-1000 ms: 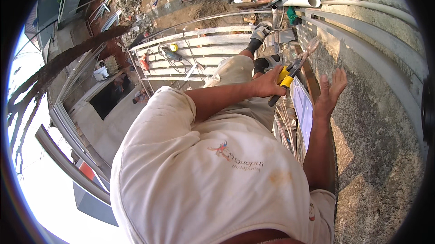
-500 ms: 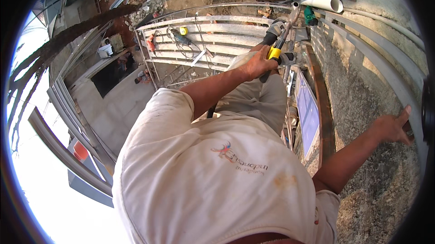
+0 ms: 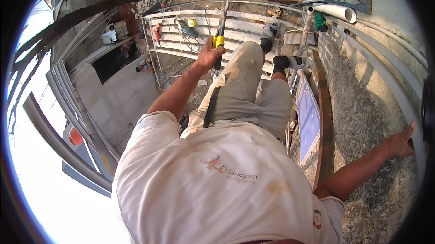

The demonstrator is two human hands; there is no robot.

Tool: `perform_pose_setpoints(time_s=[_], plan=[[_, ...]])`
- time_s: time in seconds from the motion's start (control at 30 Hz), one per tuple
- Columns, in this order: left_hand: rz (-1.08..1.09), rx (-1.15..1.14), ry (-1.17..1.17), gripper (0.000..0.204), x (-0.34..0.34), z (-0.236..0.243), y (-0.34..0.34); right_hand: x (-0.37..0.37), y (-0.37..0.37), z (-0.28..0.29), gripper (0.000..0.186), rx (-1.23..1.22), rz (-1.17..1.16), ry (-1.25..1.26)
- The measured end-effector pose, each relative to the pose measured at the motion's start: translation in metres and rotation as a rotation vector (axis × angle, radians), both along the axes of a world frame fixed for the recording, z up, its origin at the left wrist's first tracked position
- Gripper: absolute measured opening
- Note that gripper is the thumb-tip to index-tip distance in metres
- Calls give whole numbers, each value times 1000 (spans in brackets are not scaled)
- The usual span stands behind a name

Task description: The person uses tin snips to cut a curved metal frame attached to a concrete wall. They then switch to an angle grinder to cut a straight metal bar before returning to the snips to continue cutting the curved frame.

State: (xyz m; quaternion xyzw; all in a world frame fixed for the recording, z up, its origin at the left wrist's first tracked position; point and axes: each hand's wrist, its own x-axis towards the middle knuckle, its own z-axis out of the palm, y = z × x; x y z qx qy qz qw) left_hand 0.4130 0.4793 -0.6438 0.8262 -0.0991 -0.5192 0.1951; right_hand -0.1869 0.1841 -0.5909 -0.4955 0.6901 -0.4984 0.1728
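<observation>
My left hand [image 3: 211,54] is wrapped around the yellow-and-black grip of a long hand tool [image 3: 221,24]. Its narrow grey metal end points away from me, over the scaffold platform [image 3: 240,28]; the frames do not show its exact kind. Far out to the right, my right hand [image 3: 400,142] holds the edge of a long grey bar [image 3: 394,78] that curves along the rough wall. Part of its fingers is hidden behind the bar. On the platform's left part lie a corded power tool [image 3: 186,28], a yellow tape measure [image 3: 192,23] and an orange-red drill [image 3: 157,33].
My shod feet [image 3: 270,27] rest by the platform's right end. A white pipe [image 3: 337,12] and green object [image 3: 320,21] are near the wall [image 3: 362,121]. A brown beam [image 3: 324,121] runs beside a bluish panel [image 3: 308,115]. Lower left, a person [image 3: 145,66] is partly visible.
My left hand has swung leftward with the hand tool, away from my feet, and the tool now points straight ahead. My right hand stays on the grey bar. The view has shifted slightly.
</observation>
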Motion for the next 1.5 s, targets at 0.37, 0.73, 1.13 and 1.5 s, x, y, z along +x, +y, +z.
perform_pose_setpoints(time_s=[0.37,0.73,1.13,1.5], plan=[[-867,4,-322,47,110,-123,95,-56,14,22,50,277,31,1262],[-270,293,-93,76,214,-171,168,8,-3,53,71,767,-380,1215],[-120,429,-30,84,305,-209,228,330,182,-157,64,1189,451,370],[-89,489,-190,96,239,-411,251,518,218,-246,53,1495,957,413]])
